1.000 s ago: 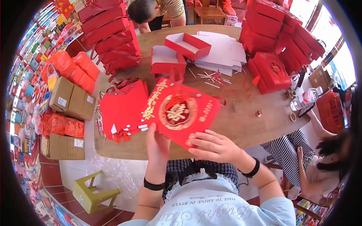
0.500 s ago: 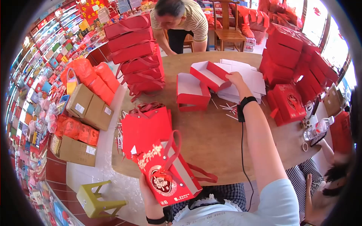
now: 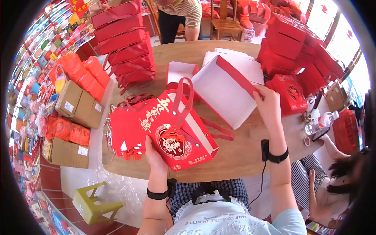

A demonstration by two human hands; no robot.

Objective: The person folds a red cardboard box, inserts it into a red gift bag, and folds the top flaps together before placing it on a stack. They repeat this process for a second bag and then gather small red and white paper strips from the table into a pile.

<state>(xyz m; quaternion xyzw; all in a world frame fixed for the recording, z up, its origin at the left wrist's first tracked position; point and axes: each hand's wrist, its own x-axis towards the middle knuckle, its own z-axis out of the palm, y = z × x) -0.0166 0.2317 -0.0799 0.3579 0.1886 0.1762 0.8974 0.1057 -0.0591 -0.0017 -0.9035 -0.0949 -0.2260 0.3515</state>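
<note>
**Bag in one hand, tray in the other**

So the left hand (image 3: 156, 158) has the red bag (image 3: 172, 145) gripped near its lower left part, thumb up along the front. The other fingers are hidden, so no telling how they're spread underneath. The bag is tilted over the near side of the table (image 3: 239, 156), mouth toward the upper right, one strap standing up and the other flopped out to the right. My guess is that angle lets the person see into the mouth while the straps fall apart from each other.

The right hand (image 3: 269, 102) is pinching the tray (image 3: 225, 96) by its right rim, white inside facing the person. Holding just the rim probably keeps the fingers off the rest of it. Can't tell if its low corner touches the table.

Behind the tray there's another box (image 3: 182, 70) and some white card (image 3: 235, 64). The flat pile (image 3: 129, 121) sits just left of the bag, likely there for easy reach. The tall stack (image 3: 125, 43) and the red boxes (image 3: 290, 39) are off at the sides, presumably out of the arms' way
</note>
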